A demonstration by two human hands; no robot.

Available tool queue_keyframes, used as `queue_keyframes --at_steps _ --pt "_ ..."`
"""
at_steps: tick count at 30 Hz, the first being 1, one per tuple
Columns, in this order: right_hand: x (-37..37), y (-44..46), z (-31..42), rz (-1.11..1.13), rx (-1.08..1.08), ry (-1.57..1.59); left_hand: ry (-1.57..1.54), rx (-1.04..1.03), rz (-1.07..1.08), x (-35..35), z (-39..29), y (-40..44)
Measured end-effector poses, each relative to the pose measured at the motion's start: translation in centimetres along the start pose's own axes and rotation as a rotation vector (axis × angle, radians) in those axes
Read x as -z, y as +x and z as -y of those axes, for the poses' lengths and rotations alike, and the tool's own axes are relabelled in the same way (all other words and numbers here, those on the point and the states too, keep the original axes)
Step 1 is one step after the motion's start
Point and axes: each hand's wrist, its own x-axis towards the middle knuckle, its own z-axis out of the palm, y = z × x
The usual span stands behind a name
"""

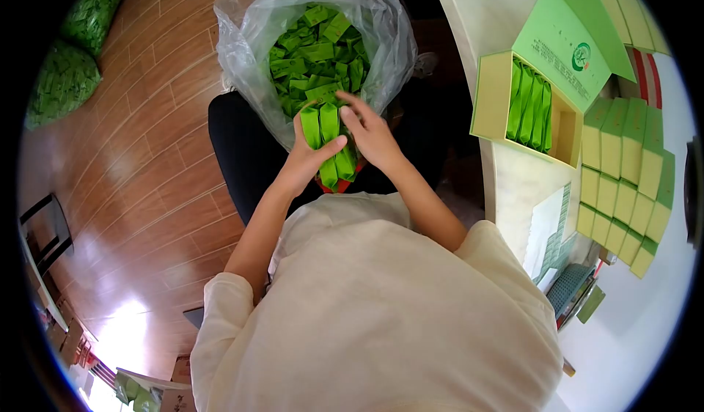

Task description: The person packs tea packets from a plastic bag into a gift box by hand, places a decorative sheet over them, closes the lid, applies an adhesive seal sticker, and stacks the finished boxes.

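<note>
A pale counter stretched along the person's right, bearing an open green-and-cream box, stacked rows of closed boxes and a white sheet. Bulging green-filled bags lay on the brown floor.

The floor is brown and shiny, with thin lines that split it into long wood-like strips. Low on the left, a big white shine sits on it. Very bright light glows at the bottom left corner, maybe from a window or a door. A piece of furniture with a black frame stands at the left edge; it is too cut off to name. On the right is a pale desk, and its edge looks curved.
</note>
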Motion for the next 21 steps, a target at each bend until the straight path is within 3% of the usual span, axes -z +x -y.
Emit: queue_keyframes --at_steps 1,4,9,13,15,17,21 --pt "0.2 -0.5 0.1 -0.001 -0.001 0.003 0.003 0.002 0.000 0.2 0.1 -0.5" --pt "1.3 -2.9 1.2 0.459 -0.406 0.215 0.114 0.089 0.015 0.9 1.3 -3.1" --pt "0.9 -6.1 0.6 0.519 -0.376 0.200 0.172 0.205 0.020 1.5 3.2 -6.2" --pt "3.5 -5.2 4.5 0.349 -0.306 0.284 0.200 0.076 0.037 -1.0 -1.0 -4.9" --pt "6.9 -5.5 8.8 0.234 -0.238 0.277 0.233 -0.222 0.108 -4.0 -5.0 -3.8" --pt "10.7 -6.5 12.6 0.110 -0.042 0.227 0.167 -0.341 0.241 -8.0 -9.4 -2.9" --pt "18.5 -8.9 15.4 -0.367 0.200 0.168 0.391 -0.684 0.402 -17.7 -14.6 0.3"
